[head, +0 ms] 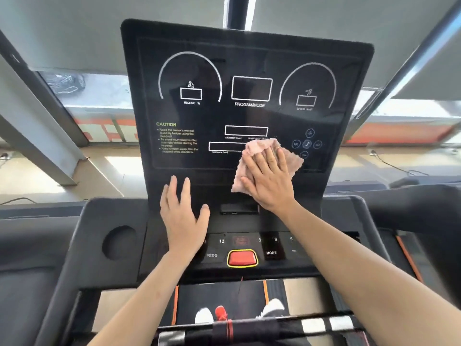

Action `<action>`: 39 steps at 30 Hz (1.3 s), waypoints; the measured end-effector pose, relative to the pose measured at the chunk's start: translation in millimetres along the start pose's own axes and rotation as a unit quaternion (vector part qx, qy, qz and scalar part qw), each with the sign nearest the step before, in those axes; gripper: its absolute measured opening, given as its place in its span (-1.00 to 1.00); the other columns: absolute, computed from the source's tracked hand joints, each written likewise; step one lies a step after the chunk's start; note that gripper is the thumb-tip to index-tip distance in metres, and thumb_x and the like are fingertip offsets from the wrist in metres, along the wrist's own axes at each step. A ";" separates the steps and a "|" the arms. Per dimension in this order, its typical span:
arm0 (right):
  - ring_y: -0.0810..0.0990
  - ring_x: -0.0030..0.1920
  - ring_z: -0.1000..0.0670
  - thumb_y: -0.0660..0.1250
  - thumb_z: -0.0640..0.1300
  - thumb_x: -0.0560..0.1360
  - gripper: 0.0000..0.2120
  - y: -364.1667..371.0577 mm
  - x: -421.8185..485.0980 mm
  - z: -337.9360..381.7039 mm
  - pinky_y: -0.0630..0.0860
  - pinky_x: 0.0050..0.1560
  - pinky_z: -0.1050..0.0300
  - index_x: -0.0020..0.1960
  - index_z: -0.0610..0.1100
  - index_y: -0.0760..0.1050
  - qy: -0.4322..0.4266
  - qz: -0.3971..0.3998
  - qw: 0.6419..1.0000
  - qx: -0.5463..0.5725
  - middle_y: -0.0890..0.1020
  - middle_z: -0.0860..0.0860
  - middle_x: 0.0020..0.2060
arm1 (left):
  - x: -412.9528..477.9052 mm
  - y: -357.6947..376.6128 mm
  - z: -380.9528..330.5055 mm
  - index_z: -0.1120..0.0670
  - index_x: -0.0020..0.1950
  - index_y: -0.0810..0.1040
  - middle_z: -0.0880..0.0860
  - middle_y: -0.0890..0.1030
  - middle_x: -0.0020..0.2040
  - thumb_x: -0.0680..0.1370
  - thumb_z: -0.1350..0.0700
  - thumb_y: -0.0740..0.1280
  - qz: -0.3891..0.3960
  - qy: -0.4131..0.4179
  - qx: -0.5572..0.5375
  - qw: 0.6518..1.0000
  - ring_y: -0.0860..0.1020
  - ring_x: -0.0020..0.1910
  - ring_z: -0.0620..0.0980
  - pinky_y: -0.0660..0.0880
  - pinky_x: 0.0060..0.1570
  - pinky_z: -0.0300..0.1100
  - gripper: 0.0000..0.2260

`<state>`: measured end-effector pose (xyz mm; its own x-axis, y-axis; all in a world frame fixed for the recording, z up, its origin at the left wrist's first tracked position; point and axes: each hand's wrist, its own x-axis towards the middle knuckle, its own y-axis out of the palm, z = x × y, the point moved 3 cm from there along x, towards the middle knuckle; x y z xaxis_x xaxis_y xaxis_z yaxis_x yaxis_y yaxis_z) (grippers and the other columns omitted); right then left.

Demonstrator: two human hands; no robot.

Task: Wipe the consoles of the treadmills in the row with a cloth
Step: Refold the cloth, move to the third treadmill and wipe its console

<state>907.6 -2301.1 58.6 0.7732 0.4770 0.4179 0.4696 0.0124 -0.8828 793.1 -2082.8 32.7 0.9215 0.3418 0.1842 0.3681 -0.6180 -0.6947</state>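
A black treadmill console (244,71) stands upright in front of me, printed with white dials, display boxes and a caution text. My right hand (269,181) presses a pink cloth (259,148) flat against the console's lower right part, beside the round music buttons. The cloth is held under the palm and spread fingers. My left hand (183,216) rests flat with fingers apart on the lower left of the console, above the button row, and holds nothing.
A red stop button (242,258) sits in the button row below the hands. A round cup holder (119,242) lies at the left. Grey side rails flank the console. Below are the belt and white shoes (273,308). Windows lie behind.
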 end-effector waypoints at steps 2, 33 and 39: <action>0.10 0.62 -0.27 0.07 0.25 0.67 -0.35 -2.2 -9.8 -19.4 -0.04 0.61 -0.29 0.65 -0.04 0.09 0.061 -0.004 0.998 0.007 0.32 -0.12 0.57 | -7.6 12.3 -15.6 0.07 0.58 0.35 0.11 0.23 0.63 0.52 -0.01 0.31 0.021 0.077 0.029 0.996 0.11 0.63 0.18 0.15 0.53 0.15 -0.38; 0.02 0.63 -0.32 -0.10 0.42 0.62 -0.26 -111.7 139.7 -125.1 -0.20 0.56 -0.36 0.67 0.04 0.01 0.061 -0.053 0.996 -0.039 0.15 -0.09 0.64 | 0.1 65.2 -79.5 0.04 0.33 0.64 -0.02 0.58 0.16 0.41 -0.05 0.38 0.047 0.229 0.111 0.966 0.47 0.14 0.11 0.47 0.17 0.08 -0.51; 0.04 0.63 -0.28 -0.06 0.38 0.65 -0.30 -83.2 104.8 -90.1 -0.14 0.58 -0.39 0.67 0.04 0.01 -0.036 -0.023 0.998 -0.041 0.14 -0.08 0.64 | -0.1 64.4 -74.3 0.07 0.38 0.60 0.00 0.57 0.24 0.42 -0.03 0.34 0.055 0.239 0.090 0.965 0.47 0.23 0.14 0.46 0.25 0.10 -0.48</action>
<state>988.0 -2331.3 195.1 0.7190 0.5393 0.4385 0.5396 -0.0355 -0.8412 826.0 -2175.2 39.6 0.9216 -0.1111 0.3719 0.2768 -0.4837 -0.8303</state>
